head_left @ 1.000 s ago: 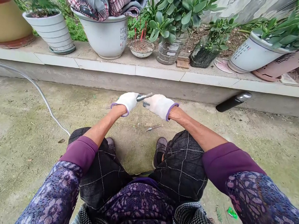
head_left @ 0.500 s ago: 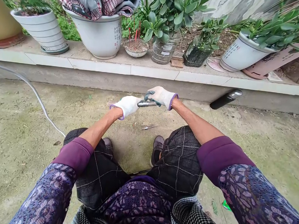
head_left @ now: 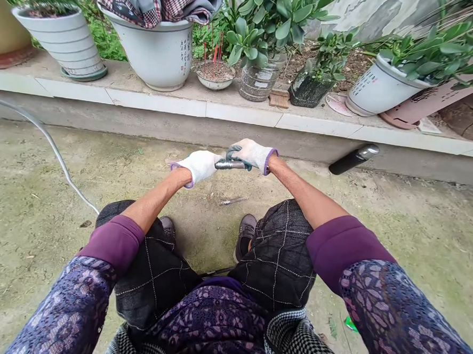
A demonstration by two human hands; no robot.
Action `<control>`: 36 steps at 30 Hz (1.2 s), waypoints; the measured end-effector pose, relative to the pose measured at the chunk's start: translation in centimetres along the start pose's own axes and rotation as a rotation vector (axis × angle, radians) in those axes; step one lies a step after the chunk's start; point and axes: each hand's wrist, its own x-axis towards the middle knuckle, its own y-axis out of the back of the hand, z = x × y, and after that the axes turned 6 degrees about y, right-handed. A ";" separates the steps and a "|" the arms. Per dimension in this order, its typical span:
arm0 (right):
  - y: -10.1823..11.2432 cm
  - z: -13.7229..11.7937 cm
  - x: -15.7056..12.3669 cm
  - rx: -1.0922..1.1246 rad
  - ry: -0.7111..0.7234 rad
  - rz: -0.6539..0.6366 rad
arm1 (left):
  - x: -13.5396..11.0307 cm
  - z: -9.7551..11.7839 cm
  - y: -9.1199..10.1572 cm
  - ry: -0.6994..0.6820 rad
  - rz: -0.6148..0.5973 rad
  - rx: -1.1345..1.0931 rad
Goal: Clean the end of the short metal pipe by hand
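Both my hands wear white knit gloves with purple cuffs and are held out above my knees. My left hand (head_left: 199, 165) is closed around one end of a short metal rod (head_left: 229, 165) that lies level between the hands. My right hand (head_left: 251, 153) is closed over the rod's other end, its knuckles turned up and grey-coated fingers curled under. A thin pale strip sticks out to the left of my left fist. On the concrete below the hands lies a small metal piece (head_left: 232, 201), just ahead of my shoes.
A raised ledge (head_left: 240, 113) runs across the back with several potted plants; a white pot (head_left: 160, 49) holds bundled clothes. A black cylinder with a silver cap (head_left: 353, 158) leans against the ledge. A grey cable (head_left: 42, 133) curves over the ground at left.
My right hand has turned over on the rod, from palm-side grip at the tip to knuckles up. The rod has swung from tilted to level. The hands have barely shifted since half a second ago.
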 end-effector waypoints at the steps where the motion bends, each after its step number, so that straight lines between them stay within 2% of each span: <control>1: 0.0 0.0 0.0 0.035 -0.005 0.005 | -0.1 0.0 0.1 0.001 0.003 -0.004; 7: 0.3 0.1 -0.1 0.211 -0.023 0.006 | -0.5 0.3 0.5 -0.002 0.029 -0.073; 15: 0.3 0.5 -0.1 0.277 -0.023 -0.005 | -0.1 -0.1 0.4 -0.003 0.064 -0.169; 21: -1.2 -0.5 -0.5 0.116 -0.062 -0.033 | 0.5 -1.6 1.0 0.104 0.197 -0.378; 24: -2.0 -1.6 -0.8 -0.037 0.002 -0.057 | 0.9 -2.0 1.0 0.159 0.196 -0.285; 28: -2.0 -2.7 -0.8 -0.248 0.071 -0.045 | 1.1 -2.3 0.1 0.203 0.097 -0.040; 32: -0.8 -2.2 -0.4 -0.466 0.166 -0.005 | 0.9 -2.0 -0.7 0.116 0.011 0.147; 34: -0.1 -1.6 -0.2 -0.426 0.176 0.048 | 0.6 -1.5 -0.5 0.064 -0.020 0.152; 36: 0.4 -1.0 -0.3 -0.253 0.106 0.083 | 0.3 -1.0 0.1 0.032 -0.017 0.061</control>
